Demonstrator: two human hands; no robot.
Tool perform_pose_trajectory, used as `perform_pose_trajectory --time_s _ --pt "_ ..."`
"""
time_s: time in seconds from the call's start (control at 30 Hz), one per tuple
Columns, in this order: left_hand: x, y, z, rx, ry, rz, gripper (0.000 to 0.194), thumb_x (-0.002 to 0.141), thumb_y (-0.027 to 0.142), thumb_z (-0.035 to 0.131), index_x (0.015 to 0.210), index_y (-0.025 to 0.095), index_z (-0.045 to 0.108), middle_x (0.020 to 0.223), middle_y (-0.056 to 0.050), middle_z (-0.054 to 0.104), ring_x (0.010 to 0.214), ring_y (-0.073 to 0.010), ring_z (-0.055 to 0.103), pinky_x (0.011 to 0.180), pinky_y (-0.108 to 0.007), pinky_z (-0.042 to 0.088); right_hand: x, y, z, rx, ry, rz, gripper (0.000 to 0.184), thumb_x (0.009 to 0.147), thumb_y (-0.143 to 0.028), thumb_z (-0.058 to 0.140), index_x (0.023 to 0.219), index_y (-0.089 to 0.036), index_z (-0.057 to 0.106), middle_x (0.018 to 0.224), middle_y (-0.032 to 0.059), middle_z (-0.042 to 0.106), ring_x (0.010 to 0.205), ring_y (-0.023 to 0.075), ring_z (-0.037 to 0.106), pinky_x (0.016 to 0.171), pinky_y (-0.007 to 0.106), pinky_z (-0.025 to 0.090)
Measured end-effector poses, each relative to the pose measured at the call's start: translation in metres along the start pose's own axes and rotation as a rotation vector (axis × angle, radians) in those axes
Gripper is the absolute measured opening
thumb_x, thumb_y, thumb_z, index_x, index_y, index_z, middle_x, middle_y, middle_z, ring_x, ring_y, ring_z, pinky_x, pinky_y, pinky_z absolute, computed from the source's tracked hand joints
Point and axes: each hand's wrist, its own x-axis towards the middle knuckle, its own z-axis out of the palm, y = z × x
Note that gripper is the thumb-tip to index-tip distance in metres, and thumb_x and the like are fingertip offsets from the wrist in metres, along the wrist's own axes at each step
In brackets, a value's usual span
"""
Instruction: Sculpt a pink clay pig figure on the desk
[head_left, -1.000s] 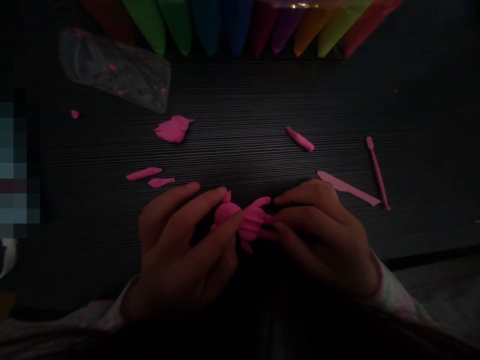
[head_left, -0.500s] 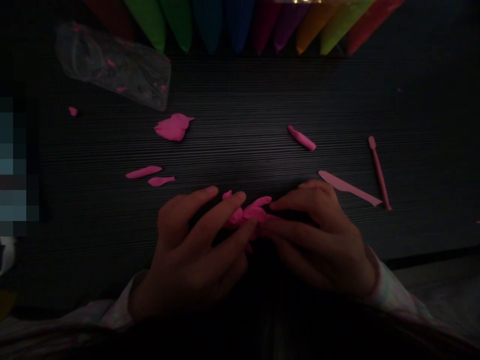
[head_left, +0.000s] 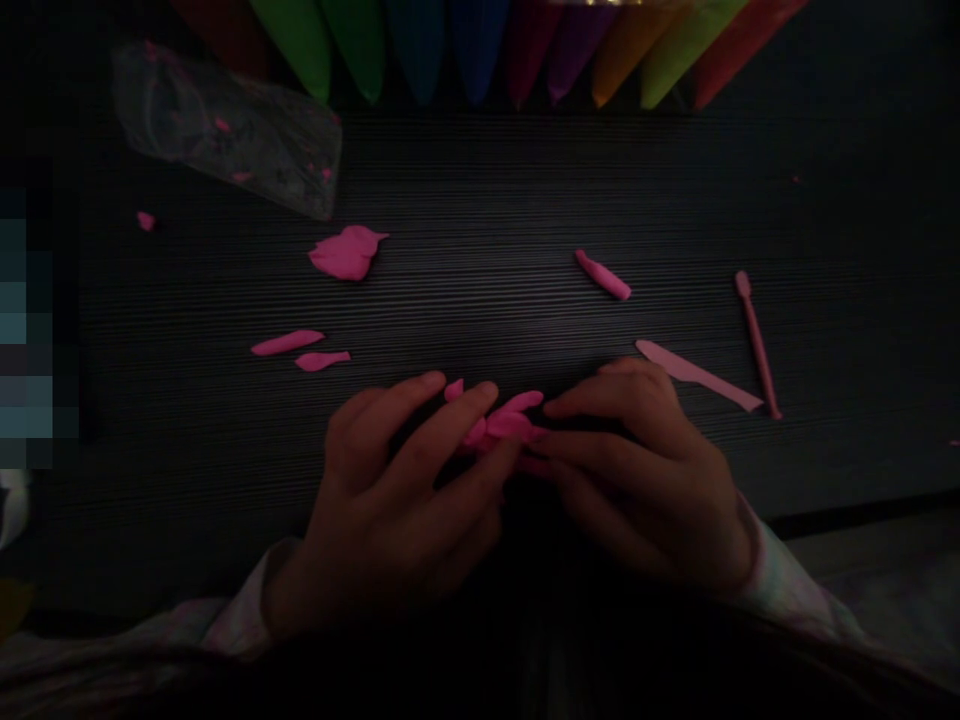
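A pink modelling clay figure [head_left: 510,426] with several lobes lies on the dark table between my hands, partly hidden by fingers. My left hand [head_left: 412,480] rests over its left side, fingers bent around the clay and one fingertip pressing its middle. From the right, my right hand [head_left: 645,460] pinches a pink strand at the figure's edge; the fingertips' exact hold is dim. Beyond the left hand are two thin clay strips [head_left: 288,343] and a flattened clay piece [head_left: 349,252]. A clay roll [head_left: 604,275] lies past the right hand.
A pale pink plastic knife [head_left: 697,376] and a slim pink modelling tool [head_left: 759,345] lie at the right. A clear bag [head_left: 232,135] with pink scraps is at the back left. Coloured clay packs [head_left: 480,50] line the far edge. A small clay crumb [head_left: 146,221] sits left.
My left hand has shifted slightly right over the figure. My right fingertips have drawn back a little to the right, showing more of the pink strand.
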Motion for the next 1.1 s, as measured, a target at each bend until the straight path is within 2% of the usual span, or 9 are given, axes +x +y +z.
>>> perform_pose_trajectory --time_s 0.27,0.8,1.0,1.1 --pt "0.0002 0.0002 -0.0034 -0.015 0.041 -0.056 0.024 0.067 0.025 0.065 0.09 0.024 0.063 0.109 -0.004 0.058 0.106 -0.0266 0.046 0.087 -0.043 0.04 -0.0009 0.0002 -0.0011 -0.016 -0.003 -0.001 0.01 0.072 -0.014 0.055 0.08 -0.016 0.061 0.088 0.007 0.062 0.081 0.0185 0.056 0.076 0.041 0.042" --pt "0.001 0.0004 -0.0034 0.012 0.086 -0.039 0.027 0.066 0.026 0.064 0.092 0.019 0.062 0.106 -0.006 0.06 0.103 -0.0257 0.049 0.086 -0.041 0.043 0.0019 0.0008 0.0009 -0.033 0.032 0.02 0.006 0.073 -0.014 0.057 0.078 -0.017 0.061 0.083 0.0054 0.064 0.076 0.0164 0.057 0.073 0.038 0.044" --pt "0.0017 -0.0003 -0.0058 -0.037 0.145 -0.033 0.018 0.064 0.019 0.064 0.082 0.019 0.064 0.096 -0.006 0.062 0.099 -0.0246 0.051 0.084 -0.039 0.044 0.0033 -0.0033 0.0048 -0.089 0.024 0.056 0.006 0.073 -0.018 0.061 0.078 -0.018 0.062 0.085 0.0046 0.065 0.079 0.0167 0.056 0.076 0.038 0.041" --pt "0.0014 -0.0001 -0.0058 -0.044 0.129 -0.033 0.016 0.065 0.02 0.064 0.08 0.021 0.064 0.097 -0.004 0.062 0.099 -0.0242 0.051 0.082 -0.039 0.045 0.0048 -0.0076 0.007 -0.131 -0.001 0.079 0.005 0.074 -0.021 0.06 0.077 -0.019 0.062 0.086 0.0039 0.065 0.08 0.0174 0.055 0.077 0.039 0.039"
